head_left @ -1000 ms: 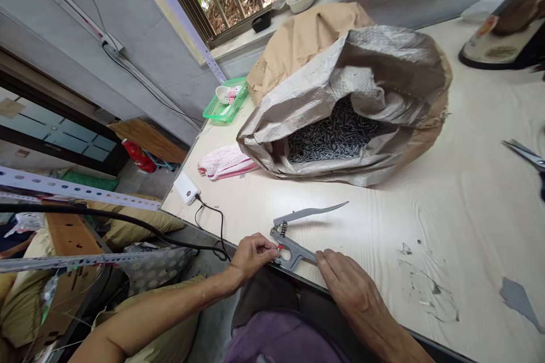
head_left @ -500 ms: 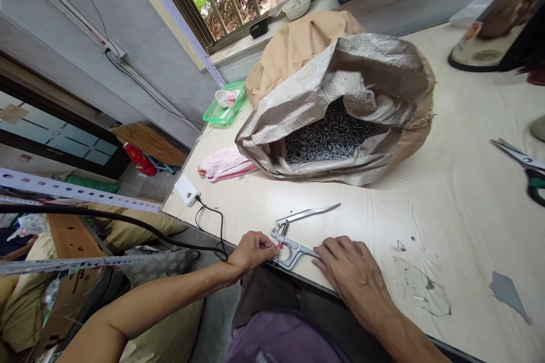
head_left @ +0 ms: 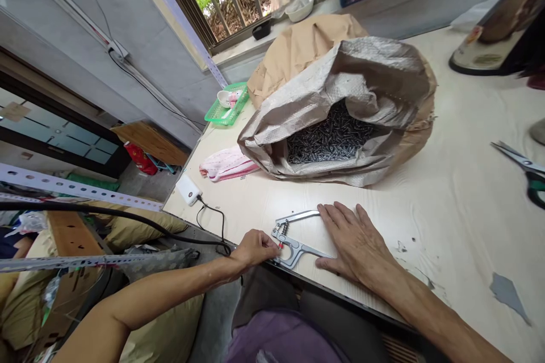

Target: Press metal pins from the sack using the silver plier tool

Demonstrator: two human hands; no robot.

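Silver hand pliers (head_left: 293, 252) lie at the near edge of the table, with a C-shaped jaw, a coil spring and a small red tip. The two handles are spread apart and point right. My left hand (head_left: 254, 247) pinches its fingertips together at the jaw, by the red tip; whatever is between them is too small to make out. Over the handle ends rests my right hand (head_left: 360, 241), its fingers outstretched by the upper handle and its thumb by the lower one, without a closed grip.
A large lined paper sack (head_left: 361, 164) full of small dark metal pieces lies beyond the pliers. Around it are a pink-white cloth (head_left: 227, 163), a green basket (head_left: 227, 119) and a corded white power bank (head_left: 187, 189). Scissors (head_left: 522, 159) and a kettle (head_left: 485, 51) stand right.
My right hand has moved up and spread from the lower handle to reach across both handles. My left hand has stayed at the jaw.
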